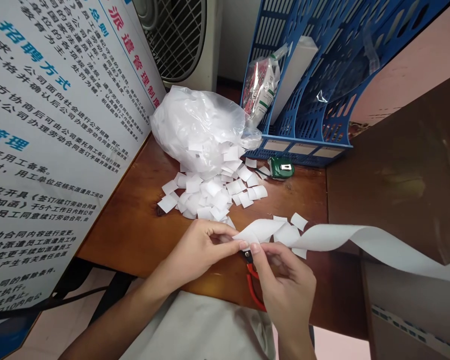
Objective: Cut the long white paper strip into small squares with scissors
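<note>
A long white strip (333,237), like paper or thin fabric, runs twisting from the right edge to my hands. My left hand (202,245) pinches the strip's near end between thumb and fingertips. Close beside it, my right hand (288,280) is also closed on the strip, thumb tip almost touching the left thumb. Under the hands are scissors with red handles (254,290); their blades are mostly hidden by the strip and fingers. Small white cut pieces (210,192) lie heaped on the brown desk (135,220) beyond my hands, with a few more behind the strip.
A clear plastic bag (198,125) full of white pieces rests behind the heap. To its right are a green tape measure (281,168) and a blue file rack (311,157) holding a red-and-white packet (260,87). A printed board (60,125) stands left, a fan (176,40) behind.
</note>
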{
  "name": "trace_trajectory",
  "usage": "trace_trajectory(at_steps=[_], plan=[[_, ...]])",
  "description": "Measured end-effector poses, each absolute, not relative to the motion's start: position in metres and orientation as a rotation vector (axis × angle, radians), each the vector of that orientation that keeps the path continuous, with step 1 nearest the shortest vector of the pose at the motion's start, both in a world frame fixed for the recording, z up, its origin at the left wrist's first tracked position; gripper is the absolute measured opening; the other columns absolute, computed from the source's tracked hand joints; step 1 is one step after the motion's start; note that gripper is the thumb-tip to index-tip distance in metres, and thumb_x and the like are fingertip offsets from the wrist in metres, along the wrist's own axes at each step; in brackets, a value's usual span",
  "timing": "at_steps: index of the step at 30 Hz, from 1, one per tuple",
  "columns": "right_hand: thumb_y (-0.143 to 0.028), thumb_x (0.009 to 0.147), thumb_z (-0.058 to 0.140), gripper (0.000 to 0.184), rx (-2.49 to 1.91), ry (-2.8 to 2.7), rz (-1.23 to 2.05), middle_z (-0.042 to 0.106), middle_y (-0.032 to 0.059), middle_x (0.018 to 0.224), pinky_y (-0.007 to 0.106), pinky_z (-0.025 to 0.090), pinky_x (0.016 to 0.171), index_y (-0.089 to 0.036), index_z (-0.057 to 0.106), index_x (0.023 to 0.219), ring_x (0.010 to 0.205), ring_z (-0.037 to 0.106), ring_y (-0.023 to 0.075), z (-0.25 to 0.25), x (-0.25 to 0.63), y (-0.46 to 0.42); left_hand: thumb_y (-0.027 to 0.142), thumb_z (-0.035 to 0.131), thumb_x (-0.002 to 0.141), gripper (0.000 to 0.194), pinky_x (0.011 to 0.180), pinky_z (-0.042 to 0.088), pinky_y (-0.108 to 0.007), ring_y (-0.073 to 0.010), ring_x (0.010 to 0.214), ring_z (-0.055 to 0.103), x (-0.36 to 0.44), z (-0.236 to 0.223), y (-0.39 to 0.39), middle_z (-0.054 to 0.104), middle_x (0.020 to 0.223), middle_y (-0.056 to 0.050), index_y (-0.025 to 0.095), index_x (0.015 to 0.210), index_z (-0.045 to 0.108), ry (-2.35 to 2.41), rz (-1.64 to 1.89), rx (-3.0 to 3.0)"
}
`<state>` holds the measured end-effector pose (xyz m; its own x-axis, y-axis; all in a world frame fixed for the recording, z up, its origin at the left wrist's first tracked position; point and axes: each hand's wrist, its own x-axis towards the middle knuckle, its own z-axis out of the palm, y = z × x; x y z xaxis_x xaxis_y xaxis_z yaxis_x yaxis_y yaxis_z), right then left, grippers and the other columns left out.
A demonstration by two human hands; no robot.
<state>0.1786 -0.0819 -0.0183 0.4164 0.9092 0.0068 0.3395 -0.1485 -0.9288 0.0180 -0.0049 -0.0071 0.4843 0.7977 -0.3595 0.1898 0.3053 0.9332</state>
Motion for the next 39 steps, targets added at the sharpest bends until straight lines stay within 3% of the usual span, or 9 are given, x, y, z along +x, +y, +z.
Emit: trace_trajectory(at_steps=[5,10,13,16,19,25,32,36,39], plan=[[-0.039,0.087,0.073,0.024,-1.706,-0.989,0.798,0.063,0.0018,0.064,0.023,0.045,0.051,-0.017,0.067,0.076,0.056,0.058,0.0126,-0.023,0.176,-0.083,0.033,0.076,0.085,0.018,0.059,0.041,-0.023,-0.0148,0.069,0.058,0.018,-0.009,-0.004,0.072,0.076,-0.004,0.016,0.085,0.081,1.023,0.503,1.222],[-0.045,0.087,0.072,0.031,-1.608,-0.833,1.18,0.062,0.0005,0.061,0.021,0.045,0.047,-0.016,0.065,0.08,0.048,0.052,0.0093,-0.025,0.184,-0.08,0.03,0.078,0.084,0.013,0.06,0.042,-0.02,-0.0121,0.067,0.058,0.014,-0.011,-0.004,0.072,0.074,-0.002,0.017,0.081,0.081,0.946,0.48,1.153],[-0.042,0.085,0.076,0.027,-1.49,-0.734,1.246,0.061,0.0006,0.059,0.021,0.046,0.047,-0.016,0.068,0.084,0.049,0.054,0.0102,-0.031,0.186,-0.079,0.029,0.081,0.082,0.013,0.058,0.043,-0.02,-0.0117,0.064,0.059,0.017,-0.013,-0.005,0.071,0.072,-0.001,0.016,0.083,0.08,0.942,0.492,1.117],[-0.04,0.084,0.078,0.026,-1.443,-0.656,1.217,0.062,0.0009,0.062,0.022,0.046,0.048,-0.016,0.069,0.085,0.051,0.054,0.0101,-0.039,0.183,-0.078,0.033,0.075,0.088,0.018,0.074,0.054,-0.025,-0.0172,0.08,0.069,0.022,-0.014,-0.006,0.078,0.086,-0.005,0.017,0.093,0.08,0.916,0.612,1.053],[-0.04,0.081,0.08,0.026,-1.463,-0.611,1.167,0.064,0.0024,0.064,0.022,0.046,0.048,-0.015,0.07,0.082,0.053,0.056,0.0109,-0.043,0.179,-0.077,0.034,0.069,0.094,0.021,0.085,0.056,-0.029,-0.0202,0.091,0.072,0.026,-0.014,-0.008,0.079,0.095,-0.006,0.018,0.098,0.082,0.896,0.699,1.071],[-0.037,0.084,0.078,0.022,-1.387,-0.511,1.284,0.062,0.0006,0.068,0.021,0.046,0.048,-0.017,0.068,0.083,0.056,0.055,0.0097,-0.042,0.18,-0.08,0.026,0.075,0.088,0.018,0.079,0.057,-0.025,-0.018,0.083,0.073,0.026,-0.015,-0.011,0.08,0.089,-0.003,0.021,0.105,0.082,0.883,0.704,1.076],[-0.039,0.084,0.076,0.023,-1.307,-0.462,1.374,0.056,-0.002,0.064,0.019,0.039,0.043,-0.019,0.067,0.088,0.052,0.049,0.0082,-0.037,0.177,-0.075,0.029,0.078,0.086,0.014,0.062,0.054,-0.017,-0.0105,0.063,0.066,0.028,-0.017,-0.005,0.079,0.082,-0.003,0.018,0.093,0.084,0.963,0.678,1.064],[-0.04,0.089,0.07,0.022,-1.705,-0.978,1.152,0.068,0.004,0.083,0.026,0.051,0.056,-0.022,0.069,0.102,0.064,0.061,0.0144,-0.03,0.199,-0.095,0.031,0.077,0.087,0.015,0.061,0.053,-0.016,-0.01,0.063,0.065,0.02,-0.015,-0.002,0.079,0.079,-0.003,0.017,0.09,0.083,1.036,0.665,1.086],[-0.033,0.089,0.066,0.027,-1.878,-1.547,0.789,0.069,0.0073,0.108,0.034,0.056,0.08,-0.026,0.066,0.116,0.093,0.067,0.0226,-0.029,0.224,-0.114,0.032,0.078,0.085,0.016,0.06,0.053,-0.015,-0.0099,0.062,0.065,0.012,-0.015,0.001,0.077,0.073,-0.002,0.017,0.091,0.082,1.118,0.659,1.106]])
